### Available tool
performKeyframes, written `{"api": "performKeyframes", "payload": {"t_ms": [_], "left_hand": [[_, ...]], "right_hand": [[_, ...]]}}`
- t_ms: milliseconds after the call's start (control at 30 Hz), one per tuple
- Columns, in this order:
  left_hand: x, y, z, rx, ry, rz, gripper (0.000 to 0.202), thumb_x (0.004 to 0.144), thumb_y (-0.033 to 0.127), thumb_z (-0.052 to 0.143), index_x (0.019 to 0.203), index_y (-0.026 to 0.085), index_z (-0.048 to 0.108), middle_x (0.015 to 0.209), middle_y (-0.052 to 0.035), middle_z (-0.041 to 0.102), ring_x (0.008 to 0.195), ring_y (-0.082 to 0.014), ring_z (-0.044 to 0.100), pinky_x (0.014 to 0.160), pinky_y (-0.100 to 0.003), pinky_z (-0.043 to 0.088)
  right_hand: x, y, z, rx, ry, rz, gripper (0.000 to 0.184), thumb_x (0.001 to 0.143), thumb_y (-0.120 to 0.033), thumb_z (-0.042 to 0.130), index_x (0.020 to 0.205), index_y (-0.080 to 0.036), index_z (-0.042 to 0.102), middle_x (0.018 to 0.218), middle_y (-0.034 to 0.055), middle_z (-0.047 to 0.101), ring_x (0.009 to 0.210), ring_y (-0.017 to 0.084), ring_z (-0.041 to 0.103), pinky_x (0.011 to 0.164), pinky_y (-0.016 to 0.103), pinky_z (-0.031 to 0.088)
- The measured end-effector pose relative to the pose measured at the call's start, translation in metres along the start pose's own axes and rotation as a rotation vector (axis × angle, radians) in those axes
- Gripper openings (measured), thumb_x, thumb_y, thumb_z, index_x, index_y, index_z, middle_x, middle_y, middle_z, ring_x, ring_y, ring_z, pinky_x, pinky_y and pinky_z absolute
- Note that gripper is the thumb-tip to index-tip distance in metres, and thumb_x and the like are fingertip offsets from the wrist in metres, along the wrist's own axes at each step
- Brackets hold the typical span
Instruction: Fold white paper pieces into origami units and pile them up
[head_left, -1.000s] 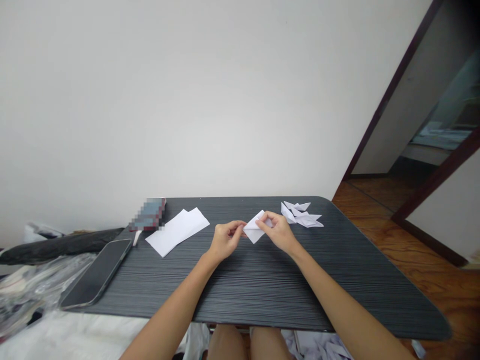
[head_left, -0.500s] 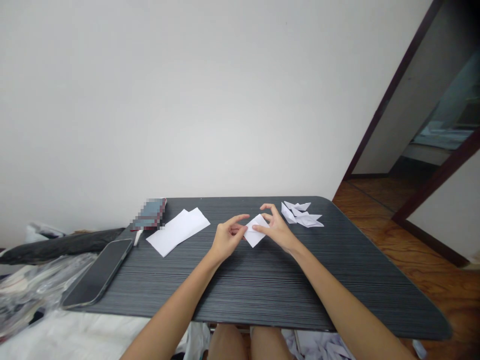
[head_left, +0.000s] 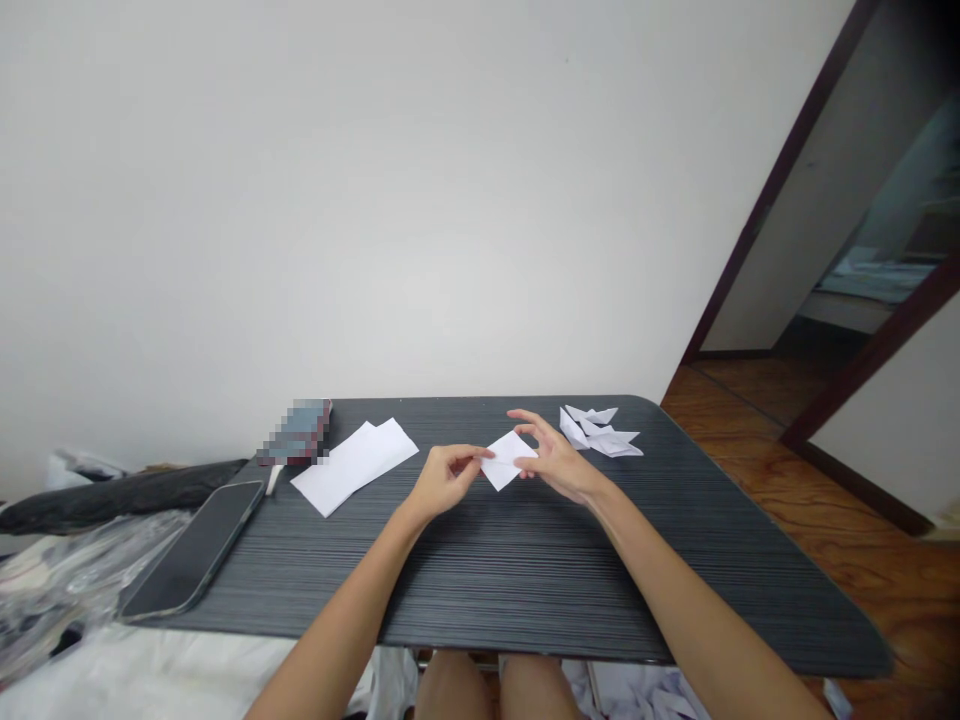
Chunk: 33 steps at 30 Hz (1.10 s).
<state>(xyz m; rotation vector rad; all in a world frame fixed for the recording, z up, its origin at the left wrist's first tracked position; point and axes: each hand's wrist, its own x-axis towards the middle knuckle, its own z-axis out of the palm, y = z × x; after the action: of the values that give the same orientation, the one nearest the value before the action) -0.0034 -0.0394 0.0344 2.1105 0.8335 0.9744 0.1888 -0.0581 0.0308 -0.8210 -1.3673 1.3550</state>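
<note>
A small folded white paper [head_left: 504, 460], shaped like a diamond with a crease across its middle, is held between both hands over the dark table. My left hand [head_left: 448, 477] pinches its left corner between thumb and fingers. At its right corner, my right hand [head_left: 559, 462] grips the paper with the thumb on top, index finger raised and curved. Several folded paper pieces [head_left: 600, 432] with pointed ends lie in a group beyond my right hand. To the left, flat white paper strips [head_left: 354, 465] rest overlapping on the table.
A smartphone [head_left: 193, 550] lies at the table's left edge. Behind it is a blurred-out dark red-edged object [head_left: 300, 432]. The black striped table [head_left: 517, 590] stands against a white wall. More white folded papers [head_left: 660, 697] show below its front edge.
My left hand has shifted slightly left and its fingers have closed onto the paper's left corner. The paper has moved a little left and turned slightly, with my right hand still on it.
</note>
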Motion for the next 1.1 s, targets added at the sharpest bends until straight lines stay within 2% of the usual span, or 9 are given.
{"api": "performKeyframes", "payload": {"t_ms": [100, 233, 433, 600, 700, 800, 867, 967, 1100], "left_hand": [[-0.004, 0.005, -0.006, 0.311, -0.105, 0.215, 0.033, 0.077, 0.026, 0.046, 0.108, 0.018, 0.055, 0.092, -0.0082, 0.06, 0.077, -0.015, 0.056, 0.07, -0.026, 0.044], [-0.006, 0.002, -0.009, 0.622, -0.208, 0.342, 0.047, 0.077, 0.038, 0.048, 0.121, 0.022, 0.042, 0.092, -0.0076, 0.057, 0.072, -0.015, 0.055, 0.064, -0.025, 0.042], [-0.006, -0.009, -0.009, 0.772, -0.212, 0.384, 0.031, 0.086, 0.021, 0.03, 0.105, 0.016, 0.054, 0.069, -0.0055, 0.058, 0.056, -0.0118, 0.052, 0.054, -0.021, 0.035], [-0.007, 0.002, -0.005, 0.626, -0.288, 0.316, 0.029, 0.086, 0.023, 0.032, 0.087, 0.014, 0.059, 0.062, -0.0042, 0.058, 0.054, -0.0108, 0.052, 0.053, -0.02, 0.033], [-0.006, 0.009, -0.001, 0.527, -0.337, 0.284, 0.03, 0.085, 0.024, 0.033, 0.076, 0.013, 0.059, 0.057, -0.0024, 0.055, 0.05, -0.009, 0.047, 0.053, -0.019, 0.032], [-0.005, 0.012, 0.0, 0.388, -0.326, 0.182, 0.034, 0.085, 0.027, 0.035, 0.062, 0.012, 0.054, 0.05, 0.0002, 0.05, 0.046, -0.007, 0.042, 0.051, -0.018, 0.031], [-0.003, 0.012, -0.001, 0.249, -0.307, 0.089, 0.037, 0.084, 0.03, 0.035, 0.056, 0.012, 0.05, 0.047, 0.0018, 0.046, 0.043, -0.0056, 0.04, 0.048, -0.017, 0.03], [-0.001, 0.008, -0.003, -0.021, -0.294, -0.067, 0.038, 0.084, 0.034, 0.035, 0.057, 0.012, 0.048, 0.044, 0.0033, 0.044, 0.038, -0.0042, 0.038, 0.043, -0.016, 0.03], [0.003, 0.0, -0.001, -0.401, -0.33, -0.217, 0.038, 0.081, 0.041, 0.038, 0.063, 0.01, 0.05, 0.044, 0.0003, 0.05, 0.035, -0.0062, 0.044, 0.038, -0.017, 0.031]], "right_hand": [[0.001, 0.0, 0.002, 0.122, 0.015, 0.062, 0.063, 0.058, -0.009, 0.06, 0.113, -0.034, 0.041, 0.094, -0.0019, 0.043, 0.054, 0.002, 0.047, 0.046, 0.015, 0.042], [0.001, 0.0, 0.007, 0.223, -0.006, 0.138, 0.056, 0.06, -0.009, 0.06, 0.11, -0.029, 0.045, 0.08, -0.0034, 0.048, 0.051, 0.002, 0.045, 0.047, 0.013, 0.041], [-0.002, -0.001, 0.005, 0.026, -0.079, 0.151, 0.033, 0.068, -0.019, 0.058, 0.1, -0.023, 0.057, 0.091, 0.0024, 0.05, 0.054, 0.004, 0.046, 0.05, 0.019, 0.041], [-0.009, -0.013, 0.003, -0.662, -0.102, -0.103, 0.02, 0.073, -0.035, 0.055, 0.083, -0.022, 0.066, 0.109, 0.0067, 0.045, 0.079, 0.014, 0.05, 0.066, 0.029, 0.041], [-0.011, -0.015, 0.009, -0.846, -0.137, -0.239, 0.016, 0.07, -0.034, 0.059, 0.074, -0.02, 0.066, 0.098, 0.0047, 0.054, 0.085, 0.017, 0.049, 0.075, 0.03, 0.037], [-0.01, -0.011, 0.013, -0.871, -0.19, -0.216, 0.023, 0.079, -0.031, 0.048, 0.073, -0.016, 0.064, 0.068, 0.0014, 0.059, 0.064, 0.012, 0.051, 0.062, 0.023, 0.037], [-0.009, -0.008, 0.012, -0.896, -0.138, -0.197, 0.027, 0.08, -0.031, 0.044, 0.071, -0.015, 0.064, 0.059, -0.0002, 0.057, 0.056, 0.01, 0.048, 0.054, 0.021, 0.034], [-0.007, -0.005, 0.009, -0.88, -0.042, -0.181, 0.028, 0.079, -0.032, 0.046, 0.068, -0.014, 0.064, 0.058, -0.0002, 0.057, 0.053, 0.01, 0.047, 0.051, 0.021, 0.032], [-0.005, -0.004, 0.006, -0.613, -0.088, -0.135, 0.026, 0.077, -0.029, 0.048, 0.088, -0.013, 0.065, 0.078, 0.0038, 0.065, 0.066, 0.014, 0.055, 0.057, 0.023, 0.038]]}}
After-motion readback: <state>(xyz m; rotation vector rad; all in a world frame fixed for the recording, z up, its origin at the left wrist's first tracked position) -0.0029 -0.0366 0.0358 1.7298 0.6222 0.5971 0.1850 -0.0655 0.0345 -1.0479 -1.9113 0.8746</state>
